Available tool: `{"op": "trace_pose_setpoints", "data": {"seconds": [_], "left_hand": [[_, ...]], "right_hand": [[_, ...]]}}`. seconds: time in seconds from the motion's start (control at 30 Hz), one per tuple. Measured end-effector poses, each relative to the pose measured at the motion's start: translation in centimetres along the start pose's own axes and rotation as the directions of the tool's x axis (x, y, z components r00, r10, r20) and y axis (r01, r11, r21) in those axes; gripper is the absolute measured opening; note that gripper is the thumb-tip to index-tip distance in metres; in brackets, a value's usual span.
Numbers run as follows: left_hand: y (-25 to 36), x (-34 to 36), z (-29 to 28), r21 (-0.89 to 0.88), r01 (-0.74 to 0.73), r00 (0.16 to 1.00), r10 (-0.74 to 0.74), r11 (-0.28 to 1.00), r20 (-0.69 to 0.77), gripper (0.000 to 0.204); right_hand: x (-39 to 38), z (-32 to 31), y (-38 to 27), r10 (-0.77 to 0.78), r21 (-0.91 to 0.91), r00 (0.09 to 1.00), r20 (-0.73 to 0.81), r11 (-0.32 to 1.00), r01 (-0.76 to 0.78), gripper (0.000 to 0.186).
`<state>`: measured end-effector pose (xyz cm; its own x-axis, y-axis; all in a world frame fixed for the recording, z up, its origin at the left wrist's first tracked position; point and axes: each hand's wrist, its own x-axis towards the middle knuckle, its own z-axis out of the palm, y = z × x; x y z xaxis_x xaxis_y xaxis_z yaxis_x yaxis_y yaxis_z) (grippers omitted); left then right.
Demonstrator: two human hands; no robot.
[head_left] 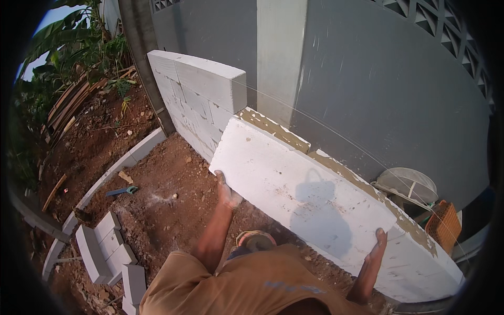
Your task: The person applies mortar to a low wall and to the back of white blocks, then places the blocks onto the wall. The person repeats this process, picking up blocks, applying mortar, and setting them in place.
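Note:
Between my two hands is a long white lightweight concrete block, tilted in front of the low block wall, with a dark shadow falling on its face. My left hand grips its left end near the lower corner, thumb on the face. At the opposite end my right hand clasps the edge, thumb up and the other fingers mostly hidden. Grey-brown mortar lies along the top of the wall course just behind the block. To the left, the block wall stands a course higher.
A taut string runs along the wall line. Behind rises a grey wall with a pale column. At right are a round sieve and an orange crate. Several spare blocks and a blue-handled tool lie on the soil.

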<state>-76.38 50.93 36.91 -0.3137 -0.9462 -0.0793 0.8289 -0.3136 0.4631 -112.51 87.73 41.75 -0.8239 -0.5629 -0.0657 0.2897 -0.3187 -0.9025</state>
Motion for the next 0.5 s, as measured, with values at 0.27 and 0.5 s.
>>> {"op": "trace_pose_setpoints", "data": {"seconds": [0.27, 0.5], "left_hand": [[-1.1, 12.7, 5.6, 0.046, 0.275, 0.956, -0.278, 0.960, 0.094, 0.082], [0.0, 20.5, 9.4, 0.023, 0.208, 0.971, -0.210, 0.978, 0.118, 0.074]], "right_hand": [[7.7, 9.0, -4.4, 0.086, 0.103, 0.994, 0.072, 0.990, -0.093, 0.061], [16.4, 11.9, -3.5, 0.002, 0.134, 0.990, 0.141, 0.991, -0.021, 0.057]]}}
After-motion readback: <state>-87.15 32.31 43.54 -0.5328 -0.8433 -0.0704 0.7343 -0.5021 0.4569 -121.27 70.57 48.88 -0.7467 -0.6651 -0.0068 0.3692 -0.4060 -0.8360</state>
